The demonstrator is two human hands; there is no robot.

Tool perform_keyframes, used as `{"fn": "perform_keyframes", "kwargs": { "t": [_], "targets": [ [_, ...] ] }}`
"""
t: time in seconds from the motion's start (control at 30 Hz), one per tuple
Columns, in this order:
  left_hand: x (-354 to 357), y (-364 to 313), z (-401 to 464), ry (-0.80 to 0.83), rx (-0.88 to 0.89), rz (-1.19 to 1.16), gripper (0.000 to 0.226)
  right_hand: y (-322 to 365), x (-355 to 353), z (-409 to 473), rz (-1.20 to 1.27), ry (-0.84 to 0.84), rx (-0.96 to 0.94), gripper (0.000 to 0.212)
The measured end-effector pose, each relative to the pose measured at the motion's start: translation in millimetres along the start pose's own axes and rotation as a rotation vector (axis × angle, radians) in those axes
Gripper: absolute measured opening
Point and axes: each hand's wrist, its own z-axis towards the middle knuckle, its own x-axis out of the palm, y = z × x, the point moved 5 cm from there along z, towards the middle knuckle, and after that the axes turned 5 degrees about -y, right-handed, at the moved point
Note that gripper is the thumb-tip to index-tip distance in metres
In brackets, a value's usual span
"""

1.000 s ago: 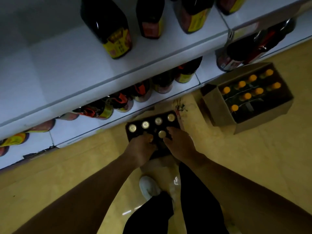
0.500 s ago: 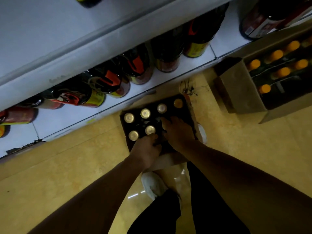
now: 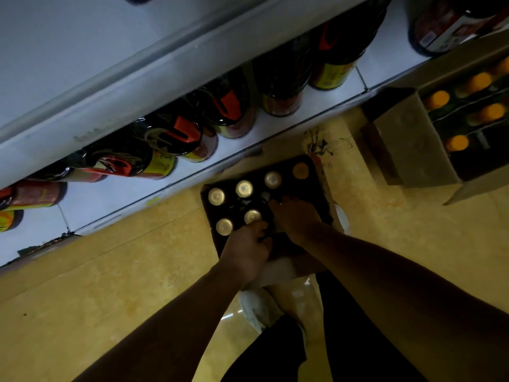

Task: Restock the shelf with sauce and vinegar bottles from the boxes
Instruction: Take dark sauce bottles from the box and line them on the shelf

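Observation:
An open cardboard box (image 3: 206, 213) stands on the floor below the shelf, holding dark bottles with gold caps (image 3: 244, 188). My left hand (image 3: 248, 250) is curled at the box's near side, beside a gold cap (image 3: 252, 216), closed on a bottle top that it hides. My right hand (image 3: 298, 217) reaches into the middle of the box, its fingers wrapped over a dark bottle neck. The lower shelf (image 3: 110, 201) carries a row of large dark sauce bottles (image 3: 176, 133) with red handles and yellow labels.
A second cardboard box (image 3: 413, 153) with orange-capped bottles (image 3: 438, 100) sits on the floor to the right. The upper shelf's edge (image 3: 137, 86) juts out overhead. My white shoe (image 3: 256, 307) and dark trouser legs are just behind the box on yellow floor.
The view has dropped closer to the box and lower shelf. Both hands have sunk deeper among the bottles, and the right hand shifted towards the box's middle.

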Motion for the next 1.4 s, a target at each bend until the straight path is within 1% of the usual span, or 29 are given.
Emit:
{"fn": "perform_keyframes", "kwargs": {
  "t": [0.23, 0.4, 0.53, 0.63, 0.73, 0.87, 1.0, 1.07, 1.2, 1.27, 1.3, 1.4],
  "targets": [
    [2, -2, -3, -0.024, 0.013, 0.003, 0.038, -3, -20, -30, 0.084, 0.009, 0.021, 0.047],
    [-5, -21, -20, -0.041, 0.026, -0.049, 0.048, 0, -53, -56, 0.206, -0.059, 0.056, 0.041],
    [-20, -44, -36, -0.067, 0.169, -0.031, 0.044, 5, -94, -81, 0.243, -0.156, 0.040, 0.036],
    [-33, -59, -46, -0.098, 0.259, -0.006, 0.054, 10, -128, -100, 0.303, -0.208, 0.019, 0.034],
    [-45, -73, -58, -0.087, 0.307, -0.054, 0.062, 14, -160, -114, 0.374, -0.245, -0.002, 0.037],
    [-59, -91, -79, -0.058, 0.394, -0.172, 0.063, 18, -206, -139, 0.439, -0.277, -0.038, 0.036],
    [-81, -117, -110, -0.077, 0.461, -0.217, 0.075, 28, -247, -168, 0.449, -0.318, -0.102, 0.039],
    [-96, -134, -129, -0.095, 0.506, -0.223, 0.070, 34, -271, -183, 0.470, -0.350, -0.133, 0.037],
    [-127, -168, -172, -0.130, 0.567, -0.242, 0.041, 48, -323, -216, 0.425, -0.414, -0.159, 0.034],
    [-142, -184, -193, -0.142, 0.585, -0.239, 0.028, 54, -350, -237, 0.450, -0.479, -0.183, 0.025],
    [-150, -190, -204, -0.150, 0.584, -0.240, 0.025, 58, -364, -248, 0.470, -0.501, -0.197, 0.022],
    [-173, -214, -239, -0.170, 0.635, -0.262, 0.033, 69, -403, -276, 0.463, -0.530, -0.217, 0.026]
  ]
}}
